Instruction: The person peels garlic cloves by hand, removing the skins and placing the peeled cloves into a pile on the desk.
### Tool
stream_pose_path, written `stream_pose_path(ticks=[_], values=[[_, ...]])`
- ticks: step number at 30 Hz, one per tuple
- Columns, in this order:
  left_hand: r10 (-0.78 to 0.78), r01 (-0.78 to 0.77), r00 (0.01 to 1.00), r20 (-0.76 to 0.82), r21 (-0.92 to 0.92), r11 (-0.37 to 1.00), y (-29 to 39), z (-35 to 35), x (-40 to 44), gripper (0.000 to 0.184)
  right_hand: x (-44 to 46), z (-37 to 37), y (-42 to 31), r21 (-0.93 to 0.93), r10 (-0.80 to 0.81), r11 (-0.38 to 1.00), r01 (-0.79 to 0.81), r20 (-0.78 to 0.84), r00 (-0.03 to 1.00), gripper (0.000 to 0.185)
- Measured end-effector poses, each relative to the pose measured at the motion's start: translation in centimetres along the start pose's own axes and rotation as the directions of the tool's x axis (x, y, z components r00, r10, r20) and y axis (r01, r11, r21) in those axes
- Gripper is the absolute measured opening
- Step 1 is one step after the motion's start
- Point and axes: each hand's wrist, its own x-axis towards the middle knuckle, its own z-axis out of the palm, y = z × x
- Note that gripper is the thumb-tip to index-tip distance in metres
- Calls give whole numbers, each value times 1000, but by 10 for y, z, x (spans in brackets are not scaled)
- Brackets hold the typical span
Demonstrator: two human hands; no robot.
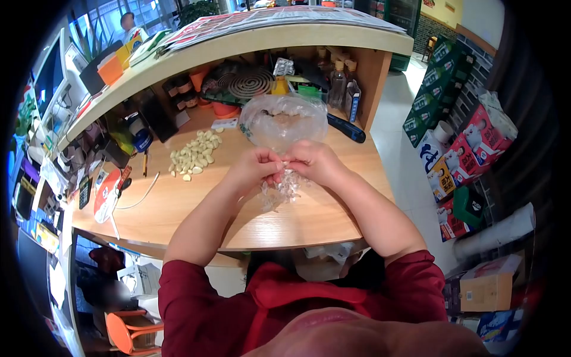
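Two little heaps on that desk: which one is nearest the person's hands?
The loose heap of flaky, translucent skins, close by the left hand and right hand. The other heap, whole pale cloves, lies apart, off to the left.

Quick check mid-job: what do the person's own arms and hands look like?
Dark red short sleeves end near the elbows, leaving the forearms bare. The left hand and right hand are ungloved. No watch, bracelet or marking shows; the fingers are too small to rule out rings.
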Motion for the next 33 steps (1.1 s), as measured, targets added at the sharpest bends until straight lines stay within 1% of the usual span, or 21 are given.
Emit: stream_pose_path(ticks=[7, 10, 13, 16, 18, 21, 24, 26, 27, 30, 33], values=[[-31, 28, 999, -38, -81, 996, -7, 2, 1, 2, -1, 2, -1, -45, 1, 999, 0, 35, 999, 14], [-13, 10, 998, -59, -59, 998, -7, 3, 0, 2, -1, 3, -2, -42, 1, 999, 0, 27, 1000, 14], [35, -35, 996, -83, -1, 999, -9, 6, -1, 2, -2, 5, -4, -39, 10, 999, -9, 7, 1000, 14], [137, -128, 985, -108, 86, 988, -10, 11, -3, 2, -2, 7, -3, -44, 14, 999, -15, -17, 1000, 15], [155, -146, 978, -141, 71, 987, -9, 14, -4, 3, -2, 10, -1, -76, 8, 997, -11, -49, 999, 16], [171, -168, 975, -145, 33, 985, -5, 17, -5, 4, 0, 7, -8, 4, 143, 990, -143, -64, 988, 18], [202, -199, 969, -145, 31, 979, -5, 16, -3, 3, 0, 8, -4, 25, 180, 984, -179, -55, 982, 19], [217, -210, 962, -163, 63, 976, -7, 14, -1, 3, 0, 7, -6, 61, 251, 967, -249, -41, 967, 18], [224, -211, 957, -183, 87, 974, -9, 12, 0, 2, 0, 7, -8, 81, 288, 955, -285, -33, 957, 18], [253, -233, 938, -238, 111, 966, -7, 10, -2, 1, 4, 3, -13, 341, 494, 821, -458, -21, 869, 16], [292, -272, 920, -262, 109, 956, -3, 9, -5, 3, 6, 2, -5, 626, 547, 671, -396, -58, 835, 15]])
